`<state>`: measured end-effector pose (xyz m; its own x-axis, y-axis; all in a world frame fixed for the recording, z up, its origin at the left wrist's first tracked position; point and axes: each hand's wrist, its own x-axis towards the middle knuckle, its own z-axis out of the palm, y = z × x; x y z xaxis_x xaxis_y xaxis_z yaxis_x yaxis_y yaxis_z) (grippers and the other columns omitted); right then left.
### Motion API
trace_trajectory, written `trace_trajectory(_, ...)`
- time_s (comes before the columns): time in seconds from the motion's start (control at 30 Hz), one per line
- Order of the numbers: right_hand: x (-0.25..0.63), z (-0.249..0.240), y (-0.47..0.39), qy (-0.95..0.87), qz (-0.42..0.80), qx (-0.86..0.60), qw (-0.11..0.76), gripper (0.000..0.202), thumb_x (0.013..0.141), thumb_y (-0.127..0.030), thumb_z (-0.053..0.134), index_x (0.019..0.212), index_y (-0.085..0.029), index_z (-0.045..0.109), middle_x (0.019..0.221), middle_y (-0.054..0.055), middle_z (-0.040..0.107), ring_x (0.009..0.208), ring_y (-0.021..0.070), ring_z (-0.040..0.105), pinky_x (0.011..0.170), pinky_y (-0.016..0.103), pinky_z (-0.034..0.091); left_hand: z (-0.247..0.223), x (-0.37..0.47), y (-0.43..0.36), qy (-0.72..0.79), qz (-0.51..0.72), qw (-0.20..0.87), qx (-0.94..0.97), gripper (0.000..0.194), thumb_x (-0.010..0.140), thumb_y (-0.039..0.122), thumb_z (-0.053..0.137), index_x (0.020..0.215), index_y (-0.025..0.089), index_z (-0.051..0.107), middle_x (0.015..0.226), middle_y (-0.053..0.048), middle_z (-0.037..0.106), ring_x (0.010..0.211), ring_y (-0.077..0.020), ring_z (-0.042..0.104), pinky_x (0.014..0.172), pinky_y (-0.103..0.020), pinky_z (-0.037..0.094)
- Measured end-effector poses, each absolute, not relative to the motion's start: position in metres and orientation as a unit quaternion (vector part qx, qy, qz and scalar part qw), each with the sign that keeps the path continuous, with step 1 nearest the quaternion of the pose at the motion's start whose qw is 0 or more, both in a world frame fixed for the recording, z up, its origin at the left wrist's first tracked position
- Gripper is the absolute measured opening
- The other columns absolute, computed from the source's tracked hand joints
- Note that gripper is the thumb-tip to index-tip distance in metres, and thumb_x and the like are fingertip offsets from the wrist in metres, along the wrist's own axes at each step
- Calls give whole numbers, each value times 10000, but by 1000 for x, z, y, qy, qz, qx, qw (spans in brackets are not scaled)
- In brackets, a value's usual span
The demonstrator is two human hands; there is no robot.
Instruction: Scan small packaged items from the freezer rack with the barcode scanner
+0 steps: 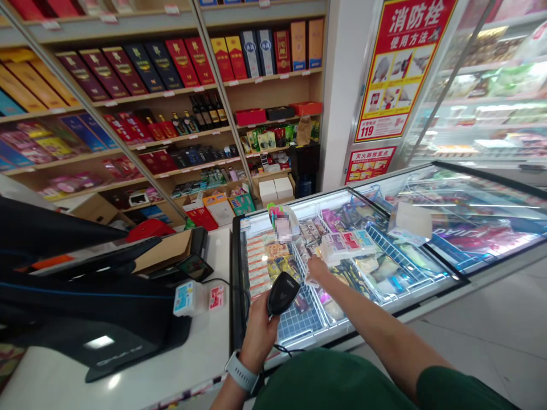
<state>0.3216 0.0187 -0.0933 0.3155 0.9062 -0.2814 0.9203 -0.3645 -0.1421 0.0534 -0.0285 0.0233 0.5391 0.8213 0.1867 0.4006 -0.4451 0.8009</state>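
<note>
My left hand (258,329), a pale watch on its wrist, is wrapped round the handle of a black barcode scanner (282,293). The scanner's head is held up above the freezer's glass lid. Further over the lid, my right hand (315,270) is closed, its fingers bent together. A pale bit shows under those fingers, too small to make out. Just beyond that hand, a row of clear-and-white packs (350,242) with purple, red and blue labels lies on the glass. Left of these is a pinkish item (282,228) with bright green and pink parts, partly blurred.
A chest freezer (333,336) with wire baskets of packaged food runs to the right. On the white counter (213,347) are a black checkout terminal (123,324), a blue-labelled pack (188,297) and a red-labelled pack (216,296). An open carton (412,221) lies on the freezer. Shelves with boxed bottles (154,62) line the back.
</note>
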Motion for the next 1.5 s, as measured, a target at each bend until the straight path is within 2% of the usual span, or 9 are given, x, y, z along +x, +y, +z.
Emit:
trace_trajectory(0.1, 321, -90, 9, 561, -147, 815, 11, 503, 699, -248, 773, 1151, -110, 602, 1210, 206, 553, 1096, 303, 574, 883, 361, 478, 23, 52, -27, 368, 285, 354, 811, 474, 740, 80, 514, 1204, 165, 563, 1186, -111, 642, 1131, -256, 579, 989, -449, 444)
trace_trajectory(0.2, 323, -84, -3, 556, -134, 820, -2, 295, 815, -176, 624, 1105, -125, 636, 1152, 196, 582, 1072, 299, 579, 858, 370, 478, 22, 50, -26, 361, 281, 356, 815, 492, 752, 87, 513, 1237, 162, 543, 1207, -114, 632, 1150, -256, 571, 1003, -449, 435)
trace_trajectory(0.27, 325, -80, -12, 547, -126, 828, -12, 251, 849, -146, 548, 1077, -131, 651, 1134, 196, 586, 1073, 300, 574, 844, 363, 474, 21, 49, -26, 358, 281, 361, 814, 487, 761, 91, 509, 1242, 159, 540, 1222, -115, 624, 1167, -254, 562, 1015, -446, 427)
trace_trajectory(0.47, 336, -72, -38, 514, -124, 848, -42, 230, 883, -210, 504, 1058, -137, 634, 1061, 151, 620, 949, 233, 626, 801, 293, 449, 17, 46, -29, 362, 279, 370, 808, 492, 754, 83, 506, 1238, 160, 544, 1216, -116, 625, 1181, -262, 553, 1033, -470, 408)
trace_trajectory(0.6, 341, -69, -51, 498, -120, 855, -80, 197, 888, -225, 491, 1029, -141, 602, 1015, 116, 646, 948, 204, 620, 805, 257, 415, 15, 45, -29, 359, 287, 384, 801, 458, 776, 115, 516, 1231, 158, 543, 1218, -121, 625, 1175, -263, 560, 1020, -461, 422)
trace_trajectory(0.73, 341, -72, -59, 478, -120, 863, -113, 158, 882, -205, 482, 981, -138, 586, 954, 111, 664, 923, 208, 620, 794, 261, 393, 14, 42, -28, 352, 304, 375, 802, 446, 795, 134, 524, 1240, 171, 534, 1234, -108, 626, 1167, -249, 572, 1009, -437, 441)
trace_trajectory(0.93, 338, -88, -69, 457, -127, 869, -144, 224, 880, -175, 465, 1087, -147, 547, 936, 81, 676, 906, 189, 623, 783, 251, 385, 14, 40, -31, 361, 306, 358, 805, 431, 791, 126, 525, 1219, 171, 544, 1224, -104, 632, 1167, -249, 575, 1001, -427, 451)
trace_trajectory(1.13, 336, -100, -73, 444, -127, 875, -144, 186, 864, -157, 460, 993, -147, 592, 991, 108, 666, 950, 205, 612, 813, 266, 389, 18, 39, -34, 360, 295, 371, 804, 425, 792, 125, 522, 1216, 155, 542, 1204, -112, 639, 1162, -246, 577, 1003, -420, 449)
trace_trajectory(1.5, 331, -114, -84, 427, -132, 884, -138, 213, 872, -204, 479, 1046, -162, 595, 988, 99, 666, 945, 210, 624, 807, 278, 407, 37, 31, -12, 359, 322, 345, 805, 452, 794, 138, 509, 1246, 161, 518, 1203, -107, 638, 1136, -245, 591, 980, -409, 459)
